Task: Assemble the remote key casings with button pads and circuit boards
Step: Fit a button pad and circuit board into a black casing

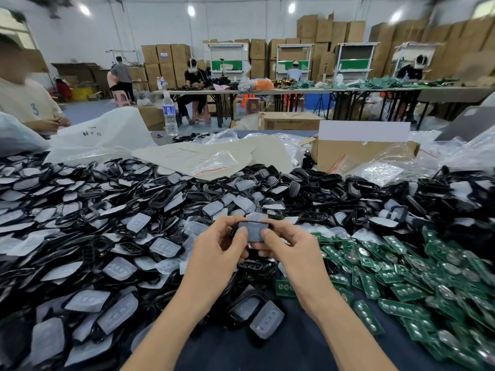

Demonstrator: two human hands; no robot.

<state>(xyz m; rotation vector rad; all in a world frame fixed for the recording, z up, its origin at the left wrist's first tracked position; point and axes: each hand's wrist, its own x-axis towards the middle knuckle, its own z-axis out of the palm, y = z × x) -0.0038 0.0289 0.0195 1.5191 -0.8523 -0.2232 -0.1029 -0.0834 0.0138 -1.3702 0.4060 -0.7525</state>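
One black casing (269,225) is in the middle of my view, held over the front part of the heap. A translucent button pad (253,231) lies in its open face, which is turned up toward the camera. Its long axis seems to run from left to right, but both ends are covered by fingers, so I cannot be sure, and I cannot tell which end is the key-ring end. The left hand (222,249) grips the left side, thumb on the pad and fingers curled beneath. The right hand (290,250) grips the right side in the same way. The underside of the casing is hidden.

Around the hands, a large heap of black shells and pads (80,223) spreads to the left and behind; many pieces are overlapped and hard to separate by eye. To the right lie green circuit boards (401,285) in a loose pile, cut off by the frame edge. Below the wrists a dark table cover (281,349) shows. Farther back stand a cardboard box (356,153), clear plastic bags (383,172) and a water bottle (169,113).
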